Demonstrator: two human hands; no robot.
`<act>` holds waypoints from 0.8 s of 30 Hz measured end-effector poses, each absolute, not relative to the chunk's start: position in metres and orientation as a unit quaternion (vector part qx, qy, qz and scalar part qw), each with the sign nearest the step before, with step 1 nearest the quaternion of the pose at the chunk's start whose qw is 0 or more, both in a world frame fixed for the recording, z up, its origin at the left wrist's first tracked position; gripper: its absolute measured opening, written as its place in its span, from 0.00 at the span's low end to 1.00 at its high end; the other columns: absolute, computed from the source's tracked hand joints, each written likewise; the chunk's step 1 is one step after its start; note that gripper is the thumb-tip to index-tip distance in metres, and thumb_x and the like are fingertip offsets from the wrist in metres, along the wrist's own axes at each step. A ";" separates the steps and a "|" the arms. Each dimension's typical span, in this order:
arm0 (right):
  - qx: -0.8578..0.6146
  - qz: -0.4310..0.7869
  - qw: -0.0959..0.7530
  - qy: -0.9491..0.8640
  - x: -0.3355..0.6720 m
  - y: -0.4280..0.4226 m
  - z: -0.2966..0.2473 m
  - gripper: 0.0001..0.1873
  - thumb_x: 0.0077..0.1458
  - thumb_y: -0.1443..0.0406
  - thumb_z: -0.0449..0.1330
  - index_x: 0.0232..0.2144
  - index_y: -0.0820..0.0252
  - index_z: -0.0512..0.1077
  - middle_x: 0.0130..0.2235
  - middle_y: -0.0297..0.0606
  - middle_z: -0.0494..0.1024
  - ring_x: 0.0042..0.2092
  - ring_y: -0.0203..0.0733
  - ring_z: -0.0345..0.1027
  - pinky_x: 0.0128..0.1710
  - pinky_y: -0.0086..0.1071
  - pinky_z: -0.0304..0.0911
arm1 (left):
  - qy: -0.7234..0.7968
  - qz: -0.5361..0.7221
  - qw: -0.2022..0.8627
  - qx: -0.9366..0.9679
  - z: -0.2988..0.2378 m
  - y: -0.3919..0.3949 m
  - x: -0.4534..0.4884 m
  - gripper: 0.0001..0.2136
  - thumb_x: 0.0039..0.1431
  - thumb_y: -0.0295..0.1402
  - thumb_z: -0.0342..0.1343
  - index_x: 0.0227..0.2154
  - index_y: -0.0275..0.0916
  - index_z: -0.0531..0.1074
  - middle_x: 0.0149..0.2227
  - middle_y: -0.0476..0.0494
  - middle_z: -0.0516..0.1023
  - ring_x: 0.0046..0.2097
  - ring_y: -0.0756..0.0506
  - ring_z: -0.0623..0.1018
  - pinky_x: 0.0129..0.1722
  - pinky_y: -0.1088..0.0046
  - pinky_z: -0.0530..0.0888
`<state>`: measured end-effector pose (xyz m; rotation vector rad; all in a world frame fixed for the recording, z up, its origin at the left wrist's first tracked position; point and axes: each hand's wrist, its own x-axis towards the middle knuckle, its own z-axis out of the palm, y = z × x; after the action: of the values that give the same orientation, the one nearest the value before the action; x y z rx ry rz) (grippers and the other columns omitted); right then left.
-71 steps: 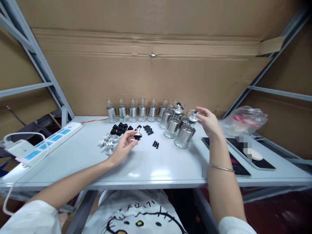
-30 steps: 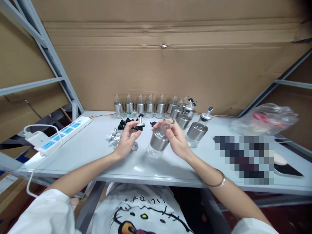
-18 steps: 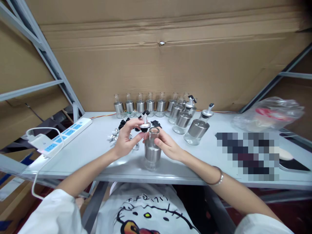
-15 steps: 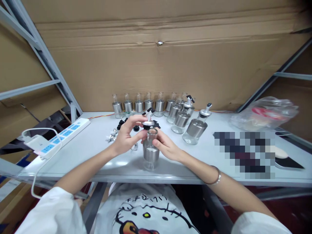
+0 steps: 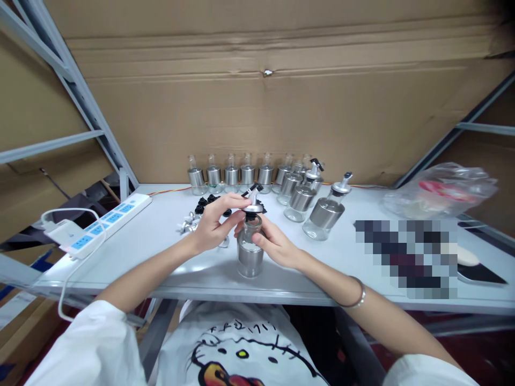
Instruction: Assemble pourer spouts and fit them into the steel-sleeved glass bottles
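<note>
A glass bottle [image 5: 250,256] with a steel band stands upright near the table's front edge. My right hand [image 5: 277,242] is wrapped round its upper part, the thumb against the glass. My left hand [image 5: 219,222] pinches a pour spout [image 5: 253,206] with a silver collar and a black tip. The spout's black stopper sits at the bottle's mouth; how deep it goes in I cannot tell. Behind my left hand lie black stoppers [image 5: 205,202] and silver spout parts [image 5: 188,222], partly hidden by it.
Several bottles without spouts [image 5: 231,175] line the back by the cardboard. Two bottles with spouts [image 5: 325,215] stand right of centre. A power strip [image 5: 108,222] with a white cable lies at left. A clear plastic bag [image 5: 442,193] and a blurred-out item [image 5: 402,257] are at right.
My left hand has brought the spout slightly right, from beside and above the bottle's mouth to directly over it, with the stopper at the opening. My right hand keeps its hold on the bottle.
</note>
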<state>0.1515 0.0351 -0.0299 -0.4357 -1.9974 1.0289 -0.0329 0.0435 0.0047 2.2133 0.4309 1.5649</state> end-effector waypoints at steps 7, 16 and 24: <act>-0.176 0.403 0.418 -0.795 0.151 0.035 -0.030 0.29 0.58 0.44 0.49 0.50 0.59 0.63 0.44 0.45 0.74 0.44 0.45 0.70 0.44 0.40 0.65 | 0.189 0.568 0.191 0.778 0.003 0.038 -0.026 0.09 0.64 0.35 0.53 0.43 0.42 0.74 0.38 0.44 0.77 0.40 0.48 0.76 0.40 0.71 0.73; -0.174 0.422 0.414 -0.787 0.150 0.035 -0.032 0.30 0.58 0.43 0.50 0.51 0.58 0.62 0.44 0.44 0.74 0.45 0.45 0.69 0.45 0.42 0.66 | 0.184 0.534 0.115 0.817 0.005 0.037 -0.033 0.09 0.63 0.36 0.52 0.43 0.46 0.75 0.39 0.44 0.76 0.38 0.49 0.76 0.38 0.71 0.73; -0.137 0.367 0.488 -0.780 0.146 0.029 -0.035 0.28 0.63 0.54 0.51 0.58 0.46 0.41 0.53 0.44 0.68 0.44 0.41 0.71 0.45 0.42 0.68 | 0.141 0.527 0.071 0.835 0.000 0.041 -0.035 0.10 0.65 0.34 0.50 0.44 0.46 0.74 0.42 0.43 0.75 0.42 0.48 0.76 0.40 0.71 0.73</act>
<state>0.1460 0.0293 -0.0354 -0.3343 -1.8967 0.8915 -0.0353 0.0408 0.0001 2.5101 0.4248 1.5846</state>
